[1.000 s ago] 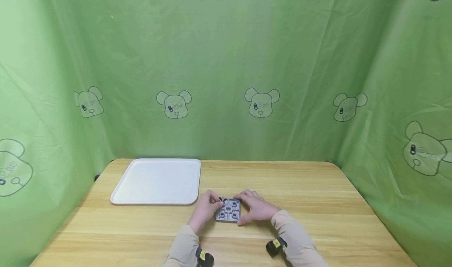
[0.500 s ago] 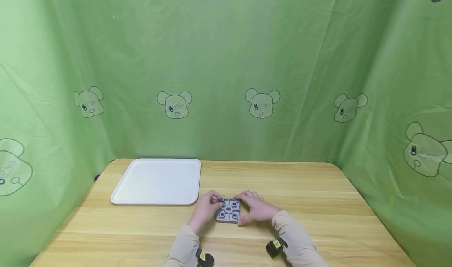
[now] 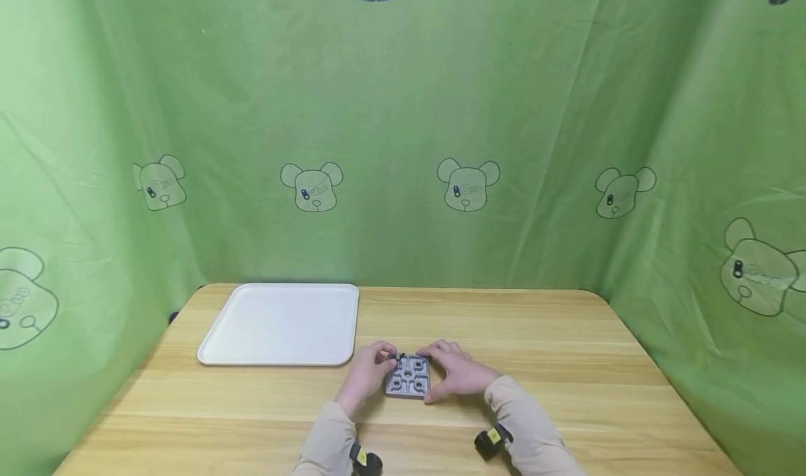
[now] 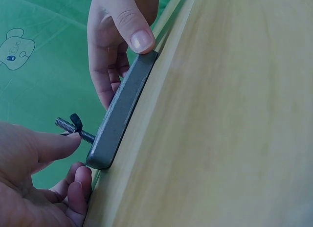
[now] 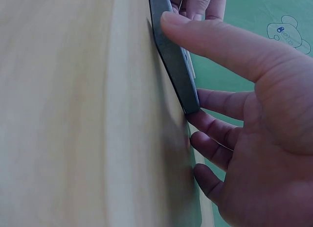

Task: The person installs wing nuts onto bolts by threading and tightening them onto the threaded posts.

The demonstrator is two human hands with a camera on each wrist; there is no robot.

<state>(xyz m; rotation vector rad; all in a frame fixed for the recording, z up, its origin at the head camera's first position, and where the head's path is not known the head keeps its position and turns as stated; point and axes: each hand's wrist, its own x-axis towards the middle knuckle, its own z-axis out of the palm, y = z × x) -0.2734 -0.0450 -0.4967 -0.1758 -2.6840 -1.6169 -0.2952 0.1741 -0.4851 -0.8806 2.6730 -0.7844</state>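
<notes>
A square grey metal plate (image 3: pixel 408 376) with recessed holes lies on the table in front of me. A threaded bolt (image 4: pixel 63 124) stands up from its far left corner, and a black wing nut (image 4: pixel 76 121) sits partway along the thread. My left hand (image 3: pixel 363 374) has its thumb and index finger at the wing nut; in the left wrist view the thumb tip presses against a wing. My right hand (image 3: pixel 461 369) grips the plate by its right side, thumb on the near corner and fingers at the far edge. The plate's underside is hidden.
A white rectangular tray (image 3: pixel 280 325) lies at the back left of the wooden table (image 3: pixel 535 336). Green printed cloth (image 3: pixel 390 245) hangs behind the table and at both sides. Each wrist carries a small black camera.
The wing nut's wings stand at a different angle in each frame, so it has turned on the bolt. The left fingers have shifted slightly; the right hand and plate hold their place.
</notes>
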